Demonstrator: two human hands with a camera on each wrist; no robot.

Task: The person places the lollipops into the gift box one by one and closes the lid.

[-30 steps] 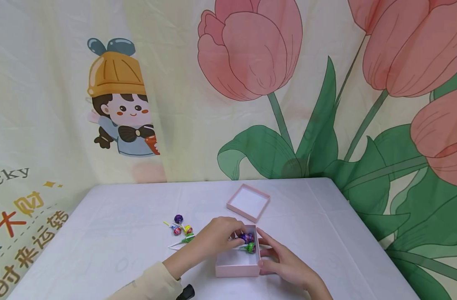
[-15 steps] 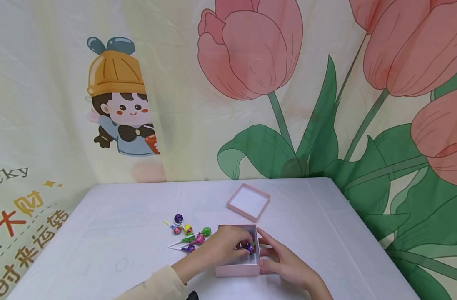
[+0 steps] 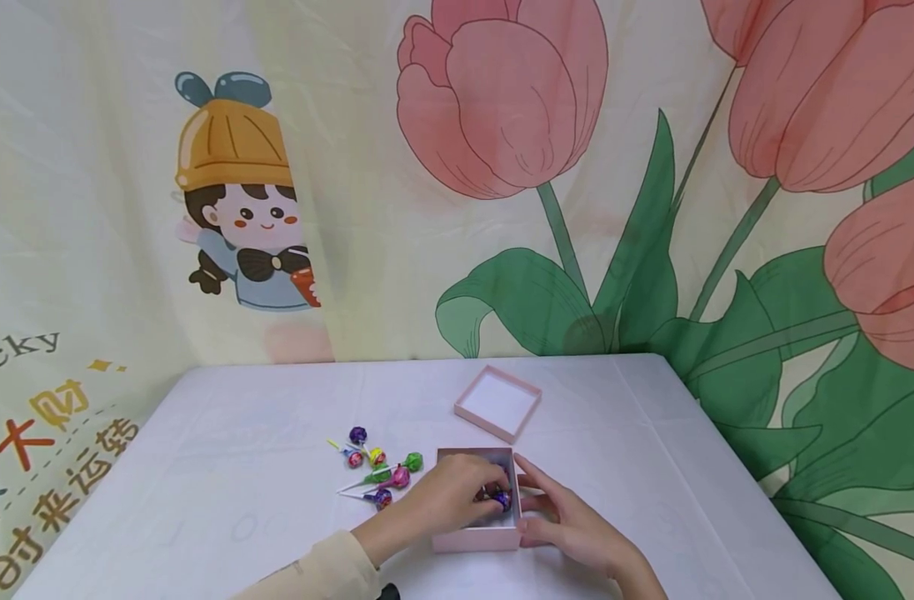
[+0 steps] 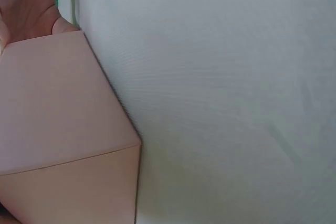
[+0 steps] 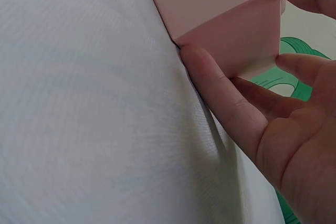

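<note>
My left hand (image 3: 460, 492) reaches down into the pink box (image 3: 475, 542), its fingers curled about a purple-wrapped lollipop (image 3: 503, 500) near the right wall. Fingers and knuckles hide most of what lies inside. In the left wrist view, the outer wall of the box (image 4: 68, 103) blocks the fingertips. My right hand (image 3: 576, 529) steadies the box from the right, its extended fingers spread against that side. Fingertips of the right hand (image 5: 294, 140) touch the wall and its lower edge in the right wrist view.
Left of the box lie several loose lollipops, among them a pink one (image 3: 401, 477), a green one (image 3: 413, 460) and a dark purple one (image 3: 358, 435). Behind the box sits its pink lid (image 3: 497, 403), inside facing up. White cloth covers the table (image 3: 224, 467).
My left hand has shifted right and lower into the box, covering the green lollipop seen there earlier. Its arm has uncovered more lollipops on the table. The right hand stays put.
</note>
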